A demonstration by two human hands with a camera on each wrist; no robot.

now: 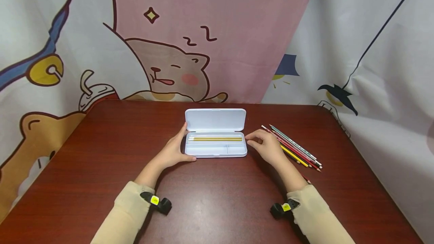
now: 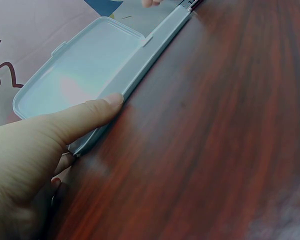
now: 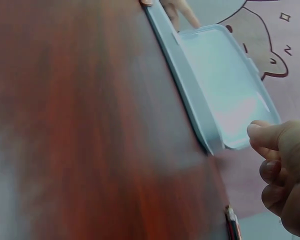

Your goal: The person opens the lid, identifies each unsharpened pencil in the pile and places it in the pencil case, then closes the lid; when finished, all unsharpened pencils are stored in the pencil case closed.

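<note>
A white pencil case (image 1: 217, 154) lies with its lid (image 1: 215, 119) raised. Two yellow pencils (image 1: 217, 139) lie side by side in its long rear compartment. My left hand (image 1: 172, 153) grips the case's left end, with the thumb along the front wall and the other fingers round the side. Just off the right end is my right hand (image 1: 268, 147), its fingers loosely bent and nothing between thumb and forefinger. In the right wrist view, the right thumb and forefinger (image 3: 264, 136) overlap the lid's corner.
A loose bundle of pencils (image 1: 295, 148), red, yellow and silver among them, lies right of the case, partly under the right hand. Dark red-brown wood makes up the tabletop (image 1: 217, 202). Behind it hangs a printed curtain (image 1: 244, 29).
</note>
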